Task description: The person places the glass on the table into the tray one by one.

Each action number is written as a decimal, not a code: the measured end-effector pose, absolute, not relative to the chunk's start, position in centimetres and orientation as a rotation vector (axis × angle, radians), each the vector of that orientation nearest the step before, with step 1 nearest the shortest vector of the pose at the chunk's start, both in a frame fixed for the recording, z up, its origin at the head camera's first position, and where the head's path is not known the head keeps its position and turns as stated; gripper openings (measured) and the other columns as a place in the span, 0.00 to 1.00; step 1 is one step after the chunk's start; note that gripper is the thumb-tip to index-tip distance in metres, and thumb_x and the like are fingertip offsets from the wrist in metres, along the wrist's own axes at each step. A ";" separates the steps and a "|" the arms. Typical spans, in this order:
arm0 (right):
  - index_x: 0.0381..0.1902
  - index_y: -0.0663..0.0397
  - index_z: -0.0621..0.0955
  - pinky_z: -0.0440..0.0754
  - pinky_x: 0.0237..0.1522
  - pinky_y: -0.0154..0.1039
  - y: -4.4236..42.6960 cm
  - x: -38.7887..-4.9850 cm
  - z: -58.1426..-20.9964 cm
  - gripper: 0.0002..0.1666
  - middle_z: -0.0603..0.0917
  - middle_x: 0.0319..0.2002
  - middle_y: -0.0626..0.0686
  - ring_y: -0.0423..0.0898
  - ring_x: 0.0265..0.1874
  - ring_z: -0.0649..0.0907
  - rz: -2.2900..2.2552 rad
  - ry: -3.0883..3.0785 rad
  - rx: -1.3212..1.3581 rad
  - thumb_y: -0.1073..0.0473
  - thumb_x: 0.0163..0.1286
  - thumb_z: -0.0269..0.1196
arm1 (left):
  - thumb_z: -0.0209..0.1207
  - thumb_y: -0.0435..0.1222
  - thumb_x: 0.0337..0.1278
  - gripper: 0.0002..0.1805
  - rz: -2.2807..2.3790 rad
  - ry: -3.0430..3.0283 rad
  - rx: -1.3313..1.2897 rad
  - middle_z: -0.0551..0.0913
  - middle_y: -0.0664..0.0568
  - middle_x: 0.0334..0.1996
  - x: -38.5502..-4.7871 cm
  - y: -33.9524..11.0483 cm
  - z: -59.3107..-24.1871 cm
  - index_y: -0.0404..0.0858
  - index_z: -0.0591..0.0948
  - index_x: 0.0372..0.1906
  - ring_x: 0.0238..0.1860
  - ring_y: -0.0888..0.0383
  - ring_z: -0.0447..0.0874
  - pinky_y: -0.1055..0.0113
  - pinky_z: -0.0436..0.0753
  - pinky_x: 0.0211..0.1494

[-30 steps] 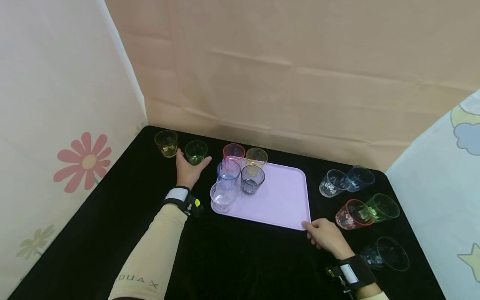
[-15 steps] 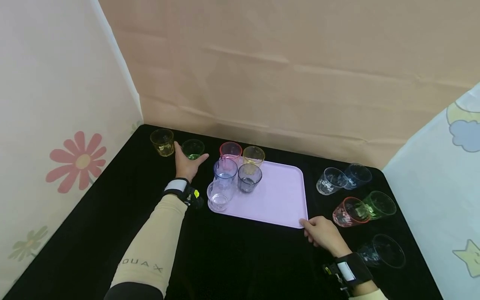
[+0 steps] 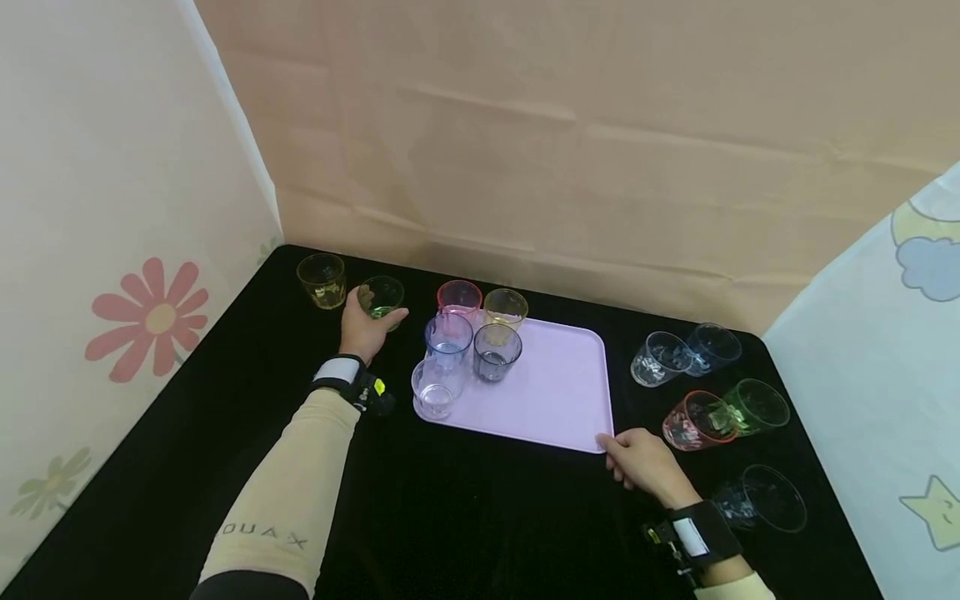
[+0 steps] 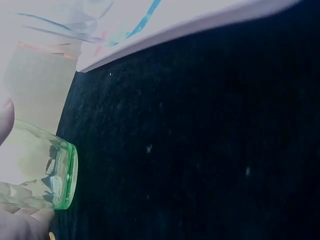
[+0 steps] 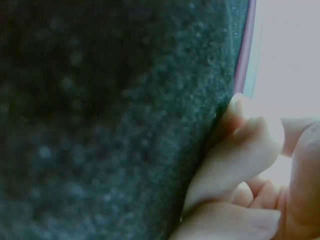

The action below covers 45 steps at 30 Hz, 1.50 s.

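My left hand (image 3: 365, 328) holds a green-tinted glass (image 3: 381, 293) at the back left of the table, thumb on its right and fingers round its left side. In the left wrist view the green glass (image 4: 47, 170) sits between thumb and fingers, its base near the black surface. A yellow glass (image 3: 322, 282) stands just left of it. The right hand (image 3: 647, 463) pinches the near right corner of a lilac tray (image 3: 562, 392). Along the tray's left part stand a pink glass (image 3: 459, 302), an amber one (image 3: 506, 308), a blue one (image 3: 448, 340), a grey one (image 3: 497, 353) and a clear one (image 3: 435, 392).
Right of the tray are a clear glass (image 3: 660, 362), a bluish glass (image 3: 713, 347), a red glass (image 3: 693, 422), a green glass (image 3: 761, 408) and a clear glass (image 3: 772, 500) beside the right wrist. A brown wall (image 3: 562, 167) backs the black table (image 3: 465, 517).
My left fingers have closed in round the green glass, which stays about where it was. The right hand keeps its pinch on the tray corner. The head view has shifted slightly.
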State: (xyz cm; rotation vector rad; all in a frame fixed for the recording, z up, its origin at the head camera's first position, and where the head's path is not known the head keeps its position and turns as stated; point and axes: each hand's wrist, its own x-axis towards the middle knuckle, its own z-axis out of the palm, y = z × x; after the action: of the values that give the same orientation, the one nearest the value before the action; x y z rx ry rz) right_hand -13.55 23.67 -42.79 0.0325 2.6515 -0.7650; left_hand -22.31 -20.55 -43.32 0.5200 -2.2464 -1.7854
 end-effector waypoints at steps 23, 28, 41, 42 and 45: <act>0.17 0.54 0.79 0.73 0.20 0.38 23.7 -13.9 -42.6 0.28 0.77 0.13 0.48 0.44 0.12 0.76 -0.778 2.639 0.020 0.47 0.78 0.56 | 0.69 0.40 0.63 0.50 -1.716 -2.490 0.484 0.60 0.34 0.76 -15.7 -23.0 -39.2 0.32 0.51 0.79 0.76 0.36 0.57 0.43 0.63 0.75; 0.17 0.54 0.78 0.74 0.19 0.37 23.8 -13.8 -42.7 0.28 0.77 0.13 0.48 0.43 0.12 0.76 -0.786 2.626 0.024 0.48 0.78 0.56 | 0.69 0.41 0.62 0.50 -1.727 -2.505 0.439 0.60 0.34 0.76 -13.1 -22.8 -38.3 0.32 0.51 0.79 0.76 0.37 0.58 0.43 0.63 0.75; 0.18 0.54 0.79 0.74 0.20 0.38 24.0 -13.8 -42.9 0.29 0.77 0.14 0.48 0.43 0.12 0.76 -0.806 2.618 0.028 0.46 0.78 0.55 | 0.70 0.40 0.61 0.46 -1.816 -2.511 0.341 0.64 0.36 0.74 -7.3 -20.9 -36.9 0.33 0.57 0.77 0.74 0.36 0.60 0.40 0.64 0.73; 0.18 0.53 0.79 0.74 0.20 0.38 24.0 -13.8 -42.9 0.29 0.77 0.14 0.48 0.43 0.12 0.76 -0.805 2.618 0.026 0.46 0.78 0.55 | 0.70 0.39 0.61 0.46 -1.818 -2.519 0.329 0.65 0.36 0.73 -6.9 -20.8 -36.8 0.33 0.57 0.77 0.74 0.36 0.61 0.40 0.65 0.73; 0.17 0.54 0.78 0.74 0.20 0.38 23.9 -13.7 -42.8 0.29 0.77 0.14 0.48 0.44 0.12 0.76 -0.797 2.623 0.027 0.47 0.78 0.55 | 0.70 0.38 0.61 0.46 -1.830 -2.537 0.280 0.65 0.35 0.72 -5.9 -20.5 -36.4 0.33 0.57 0.77 0.73 0.35 0.61 0.39 0.65 0.72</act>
State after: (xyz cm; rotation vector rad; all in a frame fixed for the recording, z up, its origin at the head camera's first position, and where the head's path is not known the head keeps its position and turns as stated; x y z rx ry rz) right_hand -13.65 23.94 -42.84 0.0271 2.6234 -0.7966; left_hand -5.93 -20.50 -36.41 0.2804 -2.5369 -1.8296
